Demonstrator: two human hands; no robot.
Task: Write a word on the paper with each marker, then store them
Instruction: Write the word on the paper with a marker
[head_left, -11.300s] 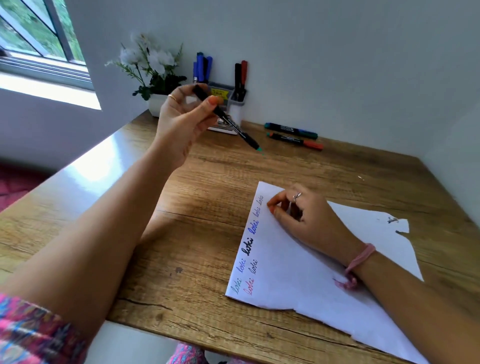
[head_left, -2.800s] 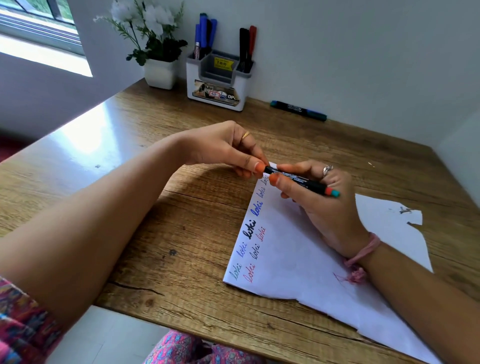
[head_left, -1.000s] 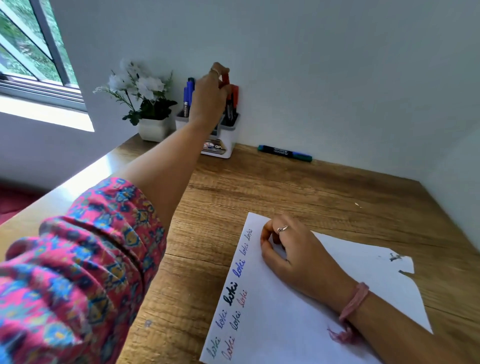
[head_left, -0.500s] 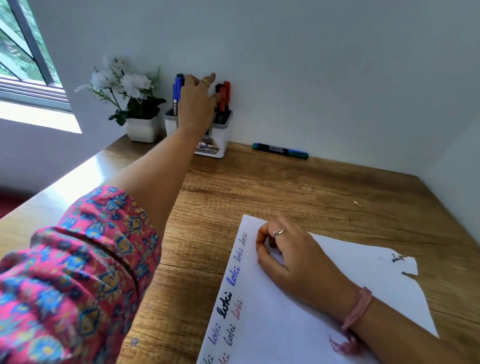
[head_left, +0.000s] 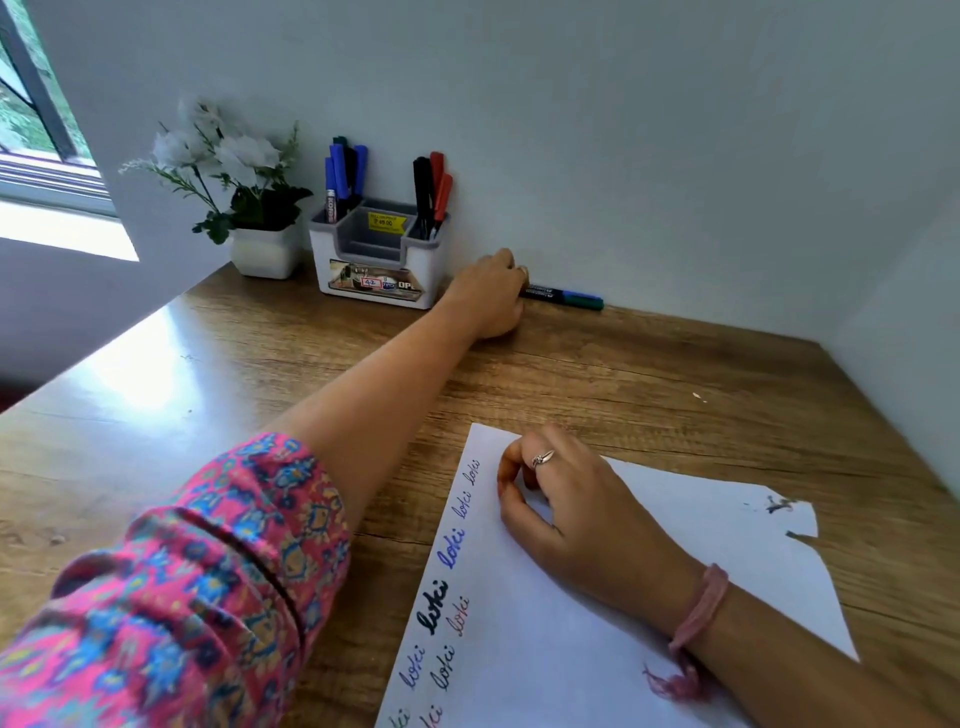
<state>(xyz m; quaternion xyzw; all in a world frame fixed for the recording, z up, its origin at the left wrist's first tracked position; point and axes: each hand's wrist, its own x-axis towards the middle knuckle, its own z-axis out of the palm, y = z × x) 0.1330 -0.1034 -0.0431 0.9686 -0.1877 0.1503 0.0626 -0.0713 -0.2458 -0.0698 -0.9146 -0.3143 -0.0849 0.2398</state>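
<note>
A green marker (head_left: 569, 298) lies on the wooden table (head_left: 649, 374) against the back wall, right of the white marker holder (head_left: 378, 283). My left hand (head_left: 488, 293) reaches across and curls its fingers over the marker's left end. The holder has blue markers (head_left: 340, 176) in its left slot and black and red markers (head_left: 434, 189) in its right slot. My right hand (head_left: 566, 509) rests on the white paper (head_left: 717, 530) with fingers loosely curled, holding nothing. The word "loki" is written several times along the paper's left edge.
A small white pot of white flowers (head_left: 262, 252) stands left of the holder. A window (head_left: 31, 119) is at the far left. Walls close off the table at the back and on the right. The paper's right edge is torn.
My left hand has left the holder, with the red marker now standing in it, and dropped rightward onto the green marker on the table. My right hand stays on the paper.
</note>
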